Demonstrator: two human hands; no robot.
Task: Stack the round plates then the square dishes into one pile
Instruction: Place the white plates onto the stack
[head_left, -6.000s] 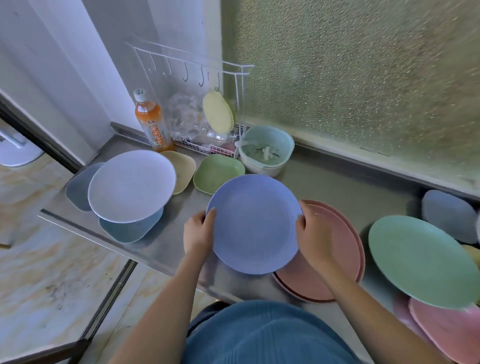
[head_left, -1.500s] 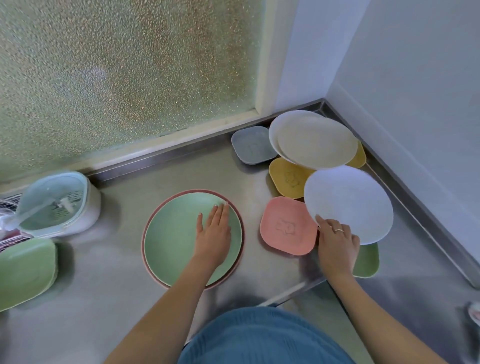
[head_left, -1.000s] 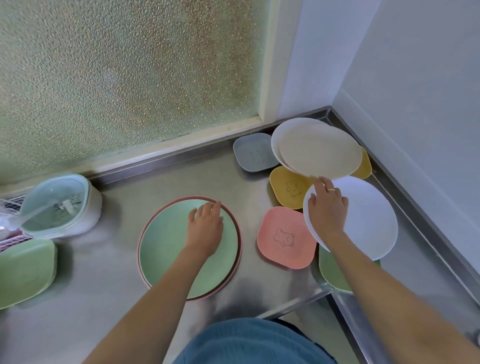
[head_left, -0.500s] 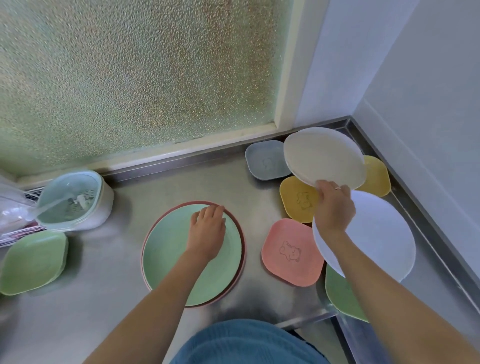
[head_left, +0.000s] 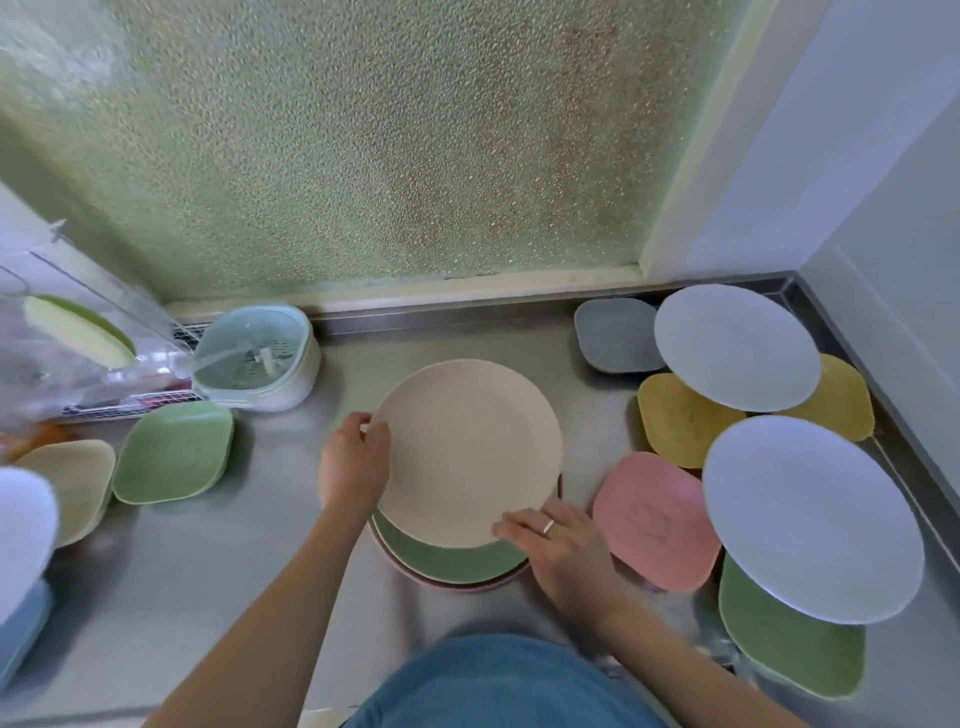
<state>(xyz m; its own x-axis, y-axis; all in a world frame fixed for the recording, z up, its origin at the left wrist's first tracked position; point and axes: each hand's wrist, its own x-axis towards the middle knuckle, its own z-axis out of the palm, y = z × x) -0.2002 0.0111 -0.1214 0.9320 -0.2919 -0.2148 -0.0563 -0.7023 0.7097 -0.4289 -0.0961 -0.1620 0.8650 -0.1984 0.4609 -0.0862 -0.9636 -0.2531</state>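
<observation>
A beige round plate (head_left: 467, 452) sits over the pile in the middle of the steel counter (head_left: 234, 561), held at two edges. The left hand (head_left: 353, 462) pinches its left rim, fingers closed on the edge; the right hand (head_left: 563, 545) (a ring on one finger) grips the near-right rim. Under it a green round plate (head_left: 452, 558) shows at the near side, with a pink round plate (head_left: 447, 583) as a thin rim below that. To the right lie a pink square dish (head_left: 657, 522), a yellow square dish (head_left: 680, 421) and a grey square dish (head_left: 615, 335) — two pale round plates (head_left: 810, 517) rest over them. At far left, a green square dish (head_left: 174, 452) lies flat.
</observation>
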